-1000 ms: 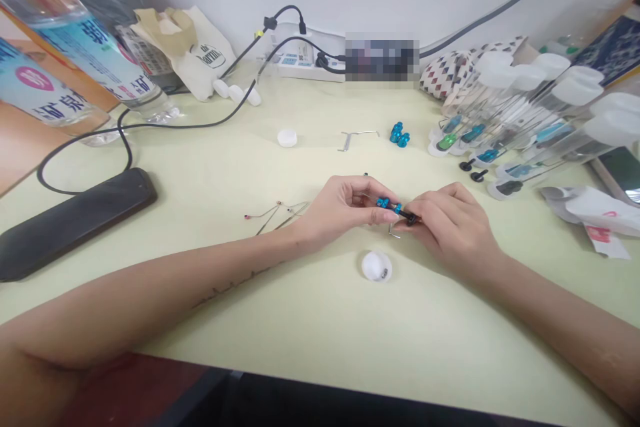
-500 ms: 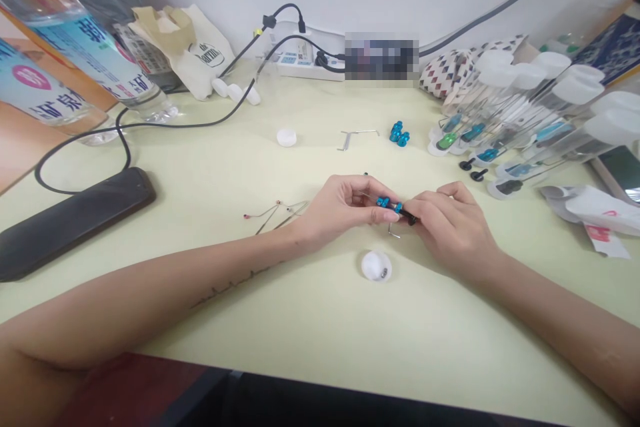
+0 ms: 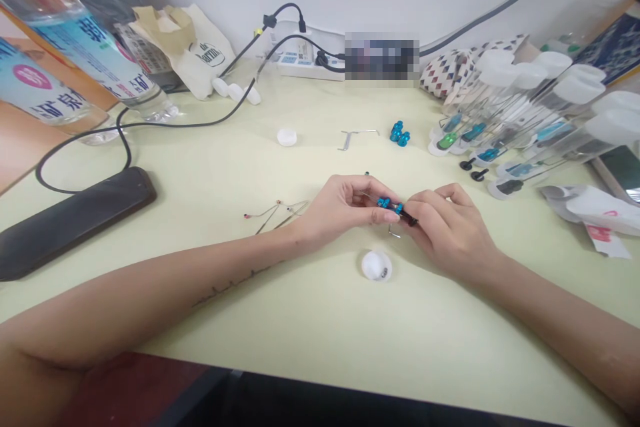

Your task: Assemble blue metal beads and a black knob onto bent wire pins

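Item: small blue-and-black part (image 3: 391, 205), held just above the table (image 3: 300, 327), near its middle. Left hand (image 3: 345, 208): thumb and forefinger closed on the blue end. Right hand (image 3: 453, 230): fingertips closed on the black end. White cap (image 3: 373, 265): laid just below. Risk, as judged: if either pinch is slackened, the tiny part could be dropped and rolled away.

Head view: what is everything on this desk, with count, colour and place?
beaded rod: 1, black with blue beads, between both hands
caps: 2, white, one near the hands, one farther back
blue pieces: 2, blue, mid-back
bent wire: 1, silver, beside them
phone: 1, black, left
cable: 1, black, left back
bottles: 2, clear, far left
tubes: several, clear, white-capped, right
table: 1, pale yellow
left hand: 1, pinching the beaded rod
right hand: 1, pinching the beaded rod
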Demonstrator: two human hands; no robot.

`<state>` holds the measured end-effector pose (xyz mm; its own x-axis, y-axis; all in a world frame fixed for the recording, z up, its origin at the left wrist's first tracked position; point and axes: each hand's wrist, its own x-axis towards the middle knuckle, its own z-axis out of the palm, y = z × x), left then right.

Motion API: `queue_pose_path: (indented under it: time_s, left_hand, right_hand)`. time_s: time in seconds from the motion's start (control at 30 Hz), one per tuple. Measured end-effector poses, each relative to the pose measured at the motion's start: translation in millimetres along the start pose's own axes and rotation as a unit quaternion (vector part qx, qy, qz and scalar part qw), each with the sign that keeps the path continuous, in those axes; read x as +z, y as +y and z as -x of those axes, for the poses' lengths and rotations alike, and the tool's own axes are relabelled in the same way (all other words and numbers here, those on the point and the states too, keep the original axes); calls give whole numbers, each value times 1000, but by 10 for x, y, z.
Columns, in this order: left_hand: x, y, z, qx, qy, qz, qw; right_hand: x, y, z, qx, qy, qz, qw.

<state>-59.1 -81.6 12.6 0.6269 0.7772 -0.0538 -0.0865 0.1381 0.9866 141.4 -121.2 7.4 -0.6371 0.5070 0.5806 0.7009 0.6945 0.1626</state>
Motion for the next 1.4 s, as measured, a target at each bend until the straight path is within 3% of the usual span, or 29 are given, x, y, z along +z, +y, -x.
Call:
queue_pose_path:
  time_s: [0.6, 0.87, 1.17, 1.4]
  left_hand:
    - [0, 29, 2, 5, -20, -32, 999]
    - [0, 5, 5, -4, -9, -4, 1000]
    - [0, 20, 6, 6, -19, -19, 1000]
    - [-9, 9, -1, -3, -10, -4, 1000]
  right_hand:
    - [-28, 69, 6, -1, -25, -52, 998]
    - [-30, 2, -15, -8, 14, 6, 1000]
    - [-5, 58, 21, -5, -11, -36, 999]
    - [-10, 9, 8, -11, 12, 20, 1000]
